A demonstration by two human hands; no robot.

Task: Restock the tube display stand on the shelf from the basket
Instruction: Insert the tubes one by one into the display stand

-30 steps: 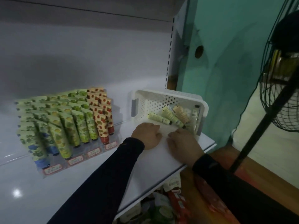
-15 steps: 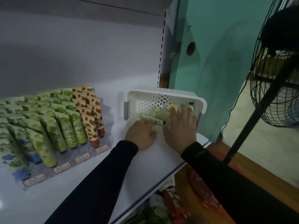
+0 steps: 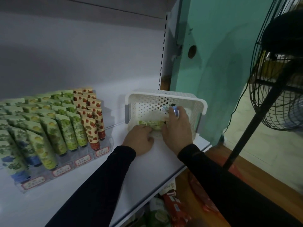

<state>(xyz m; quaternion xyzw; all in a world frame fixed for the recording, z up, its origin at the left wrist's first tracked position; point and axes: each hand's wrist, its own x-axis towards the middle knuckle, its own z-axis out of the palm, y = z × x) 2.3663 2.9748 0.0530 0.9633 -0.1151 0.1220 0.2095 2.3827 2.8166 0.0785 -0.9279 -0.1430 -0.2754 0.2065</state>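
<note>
- Head view: the right hand, flat beside the white perforated basket a second ago, now reaches inside and grips a blue-capped tube.
- Left hand, fingers curled, rests against the basket's near edge beside the green tubes; whether it pinches one, I cannot tell.
- Tube display stand sits well left on the shelf, awaiting stock; picking has begun.

The lone head-worn camera looks forward and down, close over the shelf.
</note>
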